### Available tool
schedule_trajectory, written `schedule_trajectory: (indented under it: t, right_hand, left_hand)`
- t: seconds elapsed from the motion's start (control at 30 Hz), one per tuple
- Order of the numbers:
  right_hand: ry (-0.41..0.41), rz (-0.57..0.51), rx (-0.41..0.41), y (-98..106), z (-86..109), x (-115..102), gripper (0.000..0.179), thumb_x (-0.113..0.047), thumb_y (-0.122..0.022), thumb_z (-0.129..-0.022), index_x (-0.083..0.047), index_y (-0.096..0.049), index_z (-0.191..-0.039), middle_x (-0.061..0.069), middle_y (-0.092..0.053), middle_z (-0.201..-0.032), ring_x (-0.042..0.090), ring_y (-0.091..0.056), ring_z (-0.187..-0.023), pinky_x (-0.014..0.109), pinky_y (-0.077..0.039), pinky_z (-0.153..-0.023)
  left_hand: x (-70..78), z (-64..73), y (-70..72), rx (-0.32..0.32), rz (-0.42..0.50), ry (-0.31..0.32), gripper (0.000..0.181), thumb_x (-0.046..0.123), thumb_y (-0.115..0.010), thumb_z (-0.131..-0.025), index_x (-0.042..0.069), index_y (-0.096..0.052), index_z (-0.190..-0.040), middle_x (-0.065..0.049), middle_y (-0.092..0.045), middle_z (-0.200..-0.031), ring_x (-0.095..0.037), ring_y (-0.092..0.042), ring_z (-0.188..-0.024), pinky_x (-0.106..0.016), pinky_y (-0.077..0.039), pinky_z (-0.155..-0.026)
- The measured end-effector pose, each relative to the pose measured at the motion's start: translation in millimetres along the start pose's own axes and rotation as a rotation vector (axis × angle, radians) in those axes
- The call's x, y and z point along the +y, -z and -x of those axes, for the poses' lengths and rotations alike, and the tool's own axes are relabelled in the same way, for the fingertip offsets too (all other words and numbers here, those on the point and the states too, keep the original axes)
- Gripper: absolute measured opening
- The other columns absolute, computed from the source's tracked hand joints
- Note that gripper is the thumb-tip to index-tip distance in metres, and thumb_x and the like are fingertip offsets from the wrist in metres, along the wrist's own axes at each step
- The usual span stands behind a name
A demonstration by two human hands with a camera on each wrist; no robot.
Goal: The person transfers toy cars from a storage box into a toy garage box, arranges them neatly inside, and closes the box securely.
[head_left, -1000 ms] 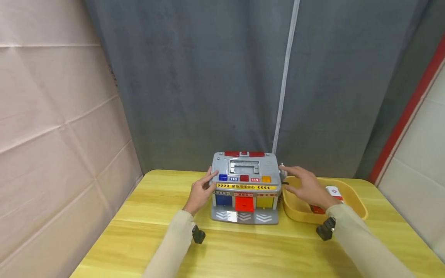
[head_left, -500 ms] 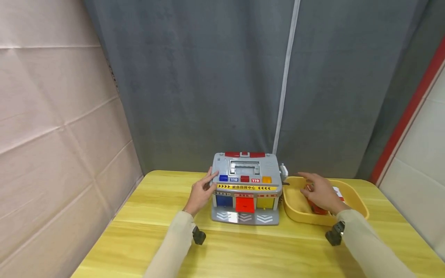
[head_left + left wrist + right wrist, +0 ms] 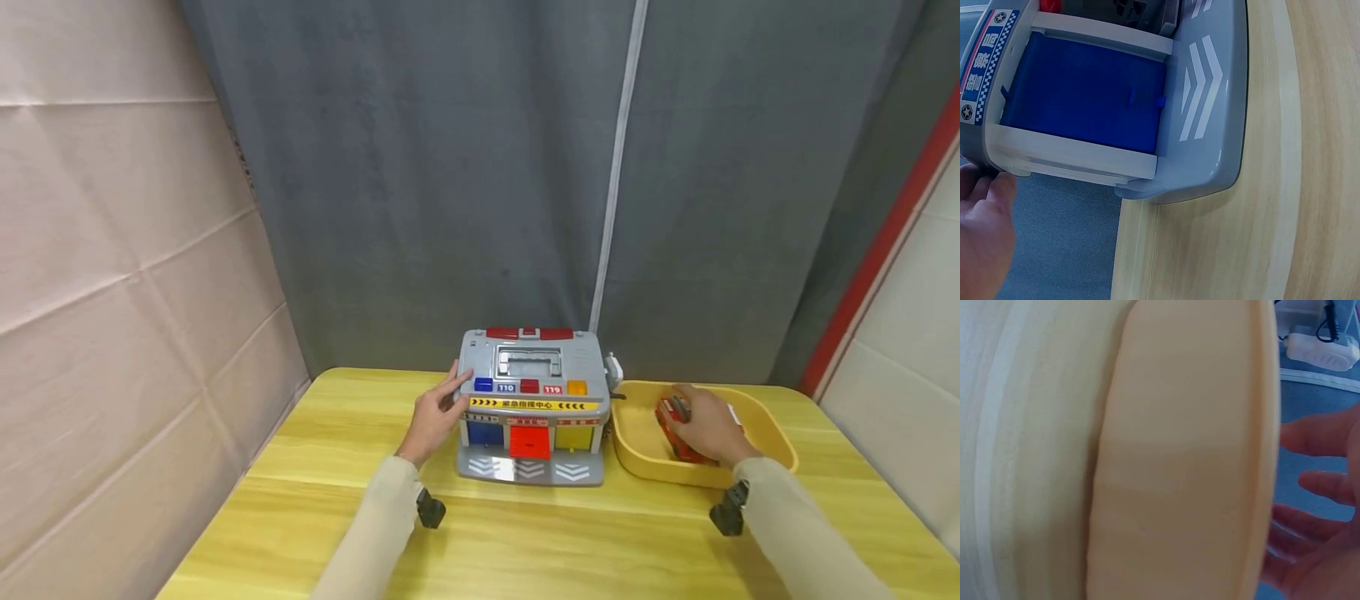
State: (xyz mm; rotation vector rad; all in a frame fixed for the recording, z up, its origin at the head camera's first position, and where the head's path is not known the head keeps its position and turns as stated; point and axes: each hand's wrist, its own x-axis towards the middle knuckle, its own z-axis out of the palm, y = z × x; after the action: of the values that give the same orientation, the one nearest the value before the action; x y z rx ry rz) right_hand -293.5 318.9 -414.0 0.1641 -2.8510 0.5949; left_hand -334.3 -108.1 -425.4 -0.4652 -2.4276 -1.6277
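A grey toy rescue station (image 3: 531, 400) has a red flap and blue and yellow doors along its front. My left hand (image 3: 433, 421) rests on its left end, with one finger over the roof and the fingertips at the roof edge in the left wrist view. To the right, my right hand (image 3: 707, 425) reaches down into the yellow basin (image 3: 652, 473), over a red toy car (image 3: 678, 450). In the right wrist view its fingers (image 3: 1322, 436) are spread beside the basin's rim; the car is hidden there.
A white knob (image 3: 613, 369) and a small dark lever (image 3: 617, 396) stick out of the station's right side, close to the basin. The wooden table (image 3: 525, 537) ends at a grey curtain (image 3: 450, 208) behind. A pale wall stands on the left.
My right hand has left the station's right side, where it was at the white knob, and moved right and down over the red car in the basin. My left hand has stayed in place.
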Motion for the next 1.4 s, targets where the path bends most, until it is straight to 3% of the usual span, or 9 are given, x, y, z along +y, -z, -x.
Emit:
schedule_trajectory:
  t: [0.17, 0.33, 0.63, 1.0, 1.27, 1.4]
  right_hand:
    - [-0.019, 0.004, -0.019, -3.4, 0.4, 5.1, 0.067, -0.015, -0.072, -0.082, 0.014, -0.047, -0.137, 0.040, -0.059, -0.122, 0.054, -0.058, -0.109, 0.067, -0.051, -0.093]
    - [-0.088, -0.039, -0.093, -5.3, -1.1, 8.0, 0.075, -0.017, -0.074, -0.082, 0.013, -0.040, -0.142, 0.040, -0.056, -0.126, 0.047, -0.061, -0.103, 0.060, -0.055, -0.088]
    - [-0.194, -0.130, -0.204, -9.5, -3.1, 8.9, 0.085, -0.027, -0.068, -0.090, 0.017, -0.023, -0.147, 0.042, -0.050, -0.132, 0.049, -0.059, -0.108, 0.060, -0.053, -0.094]
    - [-0.247, -0.123, -0.216, -15.9, -6.3, 7.2, 0.090, -0.031, -0.070, -0.087, 0.019, -0.023, -0.145, 0.040, -0.051, -0.128, 0.048, -0.056, -0.106, 0.059, -0.053, -0.093]
    - [-0.338, -0.305, -0.261, -13.6, -9.2, 10.3, 0.096, -0.029, -0.072, -0.085, 0.017, -0.018, -0.150, 0.040, -0.045, -0.136, 0.046, -0.054, -0.112, 0.055, -0.053, -0.097]
    - [-0.377, -0.416, -0.284, -11.3, -8.3, 10.8, 0.096, -0.031, -0.071, -0.087, 0.017, -0.016, -0.150, 0.040, -0.041, -0.139, 0.043, -0.053, -0.114, 0.045, -0.055, -0.095]
  left_hand:
    - [0.1, 0.0, -0.9, -0.006, -0.002, 0.000, 0.046, 0.017, -0.058, -0.098, 0.020, -0.055, -0.144, -0.002, -0.028, -0.166, -0.027, -0.034, -0.151, -0.035, -0.039, -0.119]
    - [-0.4, 0.1, -0.8, 0.000, 0.004, 0.005, 0.045, 0.017, -0.058, -0.098, 0.020, -0.056, -0.143, -0.001, -0.029, -0.166, -0.027, -0.034, -0.151, -0.036, -0.039, -0.120]
    - [0.7, 1.8, 0.2, -0.007, 0.007, 0.006, 0.046, 0.016, -0.058, -0.098, 0.020, -0.056, -0.143, -0.001, -0.028, -0.166, -0.027, -0.033, -0.151, -0.036, -0.039, -0.119]
    - [-0.5, 0.2, -0.3, 0.006, 0.021, 0.008, 0.045, 0.016, -0.060, -0.097, 0.020, -0.058, -0.142, -0.001, -0.029, -0.165, -0.028, -0.035, -0.151, -0.037, -0.040, -0.119]
    - [0.3, 0.9, 2.4, -0.024, 0.023, 0.013, 0.045, 0.017, -0.059, -0.098, 0.023, -0.057, -0.142, 0.001, -0.027, -0.166, -0.027, -0.032, -0.152, -0.036, -0.037, -0.121]
    - [-1.2, 0.5, 2.1, -0.027, 0.025, 0.011, 0.045, 0.018, -0.060, -0.097, 0.023, -0.057, -0.142, 0.002, -0.027, -0.166, -0.027, -0.033, -0.152, -0.037, -0.037, -0.121]
